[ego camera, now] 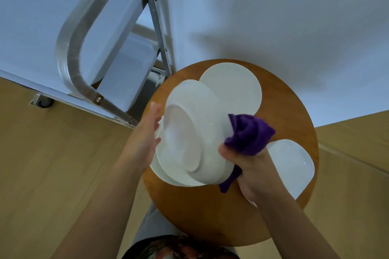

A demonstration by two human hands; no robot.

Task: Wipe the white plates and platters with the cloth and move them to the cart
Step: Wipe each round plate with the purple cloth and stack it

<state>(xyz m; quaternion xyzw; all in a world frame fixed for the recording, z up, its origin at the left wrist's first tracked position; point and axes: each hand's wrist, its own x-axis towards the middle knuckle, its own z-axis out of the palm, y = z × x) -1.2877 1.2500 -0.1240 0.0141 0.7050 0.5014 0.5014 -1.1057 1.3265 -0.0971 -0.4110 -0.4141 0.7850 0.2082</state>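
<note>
- A round wooden table [280,212] with a warm brown top stands against a plain white wall [273,6].
- The floor [42,174] is light beige, with faint seams like boards.
- To the left of the table stands a metal cart [71,52] with a curved handle; a small wheel [45,103] of it shows near the floor.
- White rectangular trays [126,73] lie on the shelves of the cart.
- The left hand [145,139] has straight, spread fingers and supports the left edge of the tilted white plate [195,132]; it does not curl around it.
- The right hand [250,166] grasps the purple cloth [248,134], bunched, and presses it on the right rim of the same plate; its thumb lies on the plate.
- The tilted plate is lifted above the table, with its underside toward the camera.
- Below it, another white plate [168,172] lies on the table at the near left.
- A round white plate [233,88] lies flat at the far side of the table, partly hidden by the lifted one.
- A white platter [292,166] with rounded corners lies at the right side, partly behind the right hand.
</note>
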